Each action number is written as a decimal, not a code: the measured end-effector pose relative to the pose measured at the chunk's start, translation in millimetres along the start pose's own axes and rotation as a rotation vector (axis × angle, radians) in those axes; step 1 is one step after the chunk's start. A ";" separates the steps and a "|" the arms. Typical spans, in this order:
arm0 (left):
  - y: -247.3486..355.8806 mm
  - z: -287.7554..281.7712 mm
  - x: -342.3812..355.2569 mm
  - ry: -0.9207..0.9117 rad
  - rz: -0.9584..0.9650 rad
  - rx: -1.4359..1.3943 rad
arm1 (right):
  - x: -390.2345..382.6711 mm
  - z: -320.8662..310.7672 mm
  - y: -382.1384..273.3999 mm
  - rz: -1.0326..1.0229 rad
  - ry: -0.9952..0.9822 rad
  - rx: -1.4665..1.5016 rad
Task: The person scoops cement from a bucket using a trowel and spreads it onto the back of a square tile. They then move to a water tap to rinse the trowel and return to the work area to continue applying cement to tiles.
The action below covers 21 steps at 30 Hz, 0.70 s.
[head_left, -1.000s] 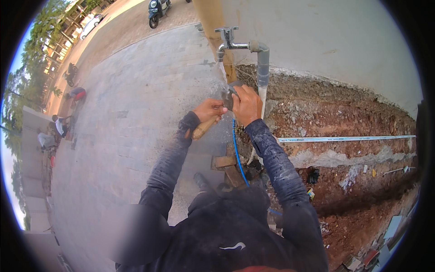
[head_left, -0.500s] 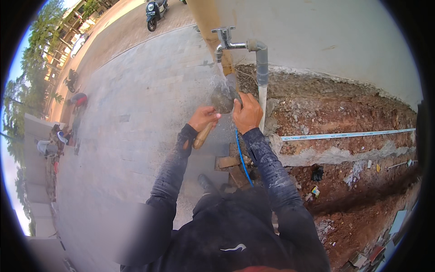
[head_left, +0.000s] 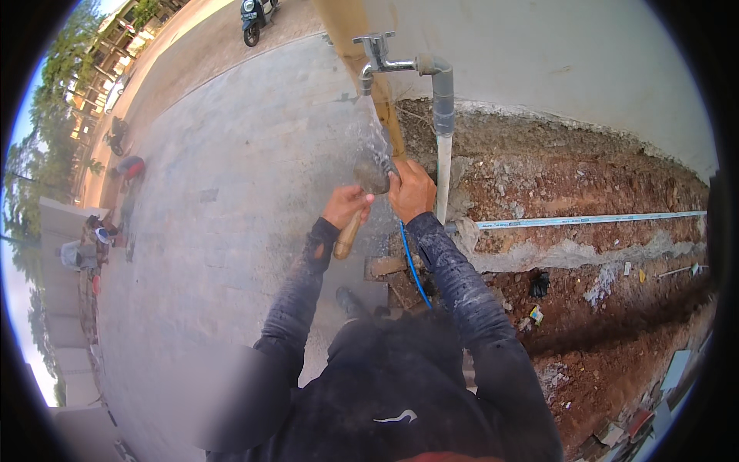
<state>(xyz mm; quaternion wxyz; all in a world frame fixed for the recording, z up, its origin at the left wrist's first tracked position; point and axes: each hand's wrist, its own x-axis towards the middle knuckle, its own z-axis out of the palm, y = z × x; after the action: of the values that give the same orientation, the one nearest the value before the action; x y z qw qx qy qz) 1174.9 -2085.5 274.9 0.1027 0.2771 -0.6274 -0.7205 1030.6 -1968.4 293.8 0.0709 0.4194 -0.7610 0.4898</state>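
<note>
My left hand (head_left: 347, 206) is closed round a trowel by its wooden handle (head_left: 346, 237), which slants down toward me. The trowel's dirty grey blade (head_left: 371, 178) points away, under water (head_left: 375, 131) splashing from a metal tap (head_left: 376, 52). At the blade's right edge is my right hand (head_left: 413, 189), fingers curled and thumb forward. A small dark piece shows at its fingertips, too blurred to name. Both dark sleeves look wet and spotted.
A grey and white pipe (head_left: 444, 123) carries the tap beside a pale wall (head_left: 554, 54). Below lie bricks (head_left: 387, 267) and a blue hose (head_left: 413, 266). Right, a light blue pipe (head_left: 585, 220) crosses a dug earth trench (head_left: 593, 269). Left is grey paving (head_left: 208, 254), with people (head_left: 85, 250) and a scooter (head_left: 254, 17) farther off.
The trowel blade has turned, now showing narrower and rounder beneath the stream. My right hand has shifted slightly left and down, and the view has moved a little.
</note>
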 end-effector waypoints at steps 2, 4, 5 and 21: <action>-12.2 -4.6 -8.0 0.061 0.056 -0.077 | -20.0 1.7 -9.6 -0.020 -0.054 0.043; -21.7 -3.8 -14.4 0.090 0.074 -0.086 | -38.9 3.4 -16.0 -0.008 -0.062 0.093; -28.6 1.4 -20.5 0.102 0.066 -0.099 | -38.6 7.6 -9.1 0.010 -0.057 0.071; -25.7 31.6 -5.3 0.163 0.095 -0.234 | -10.9 -5.3 14.0 -0.065 -0.070 0.016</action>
<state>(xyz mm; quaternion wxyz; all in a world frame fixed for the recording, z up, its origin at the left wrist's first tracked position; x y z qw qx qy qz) 1167.7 -2051.2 253.5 0.2188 0.2906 -0.5411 -0.7582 1026.1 -1955.5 281.2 0.0567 0.4615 -0.7450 0.4783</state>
